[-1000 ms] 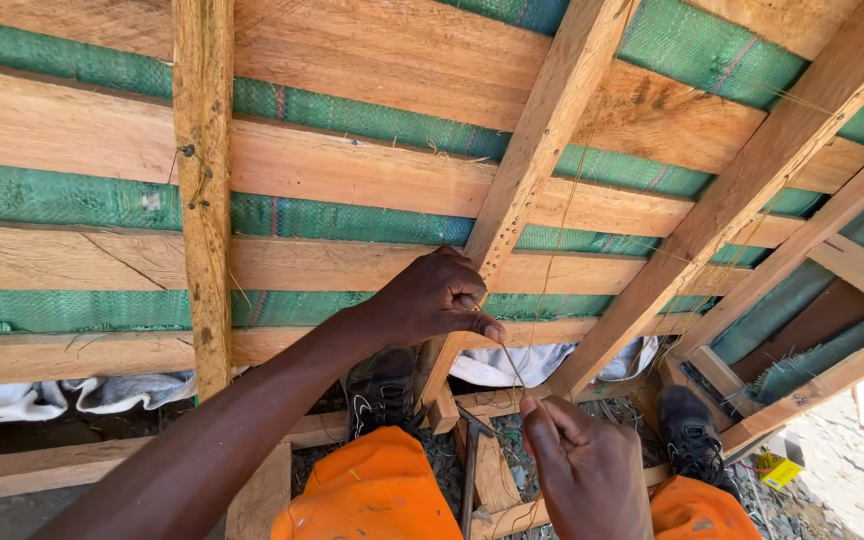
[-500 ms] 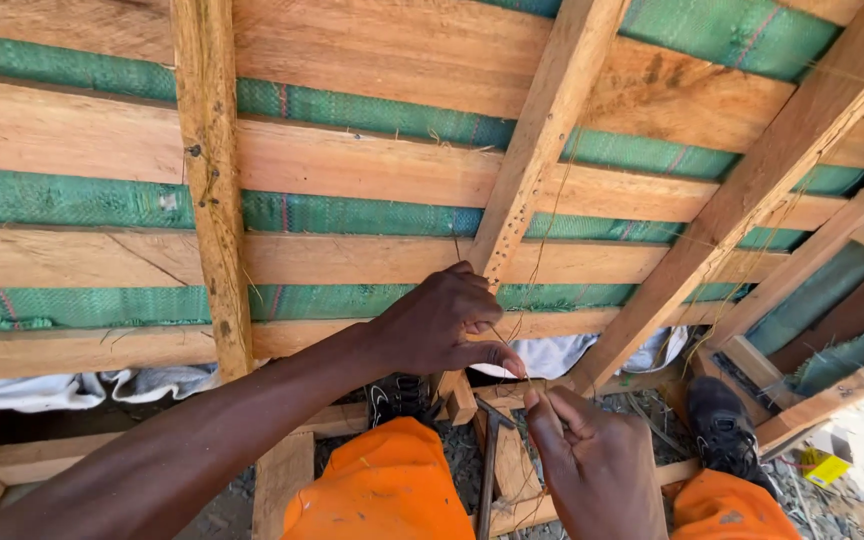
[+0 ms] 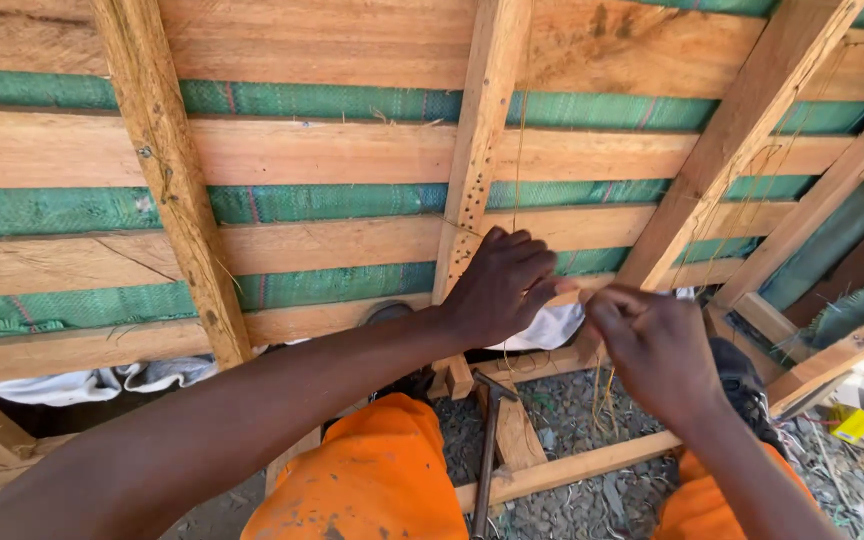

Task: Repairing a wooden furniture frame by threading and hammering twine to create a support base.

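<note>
While both hands meet in front of the slatted wooden frame (image 3: 332,150), the thin yellowish string (image 3: 520,150) runs near-vertical: long axis up-down, from the top of the frame down along the middle upright (image 3: 482,130) to the fingers. Left hand (image 3: 502,285) is just left of the string's lower end, fingers curled shut, thumb and forefinger pinched together at the string (too thin to confirm contact exactly). Right hand (image 3: 657,345) is touching the left at the fingertips, also closed, pinching the same spot. Loose loops of string hang just below the pinch. Hammer (image 3: 487,440) stands below the left hand, between the orange-trousered knees (image 3: 372,480), head up. Green mesh (image 3: 332,200) shows behind the slats; small yellow box (image 3: 855,422) well right of the right hand.
</note>
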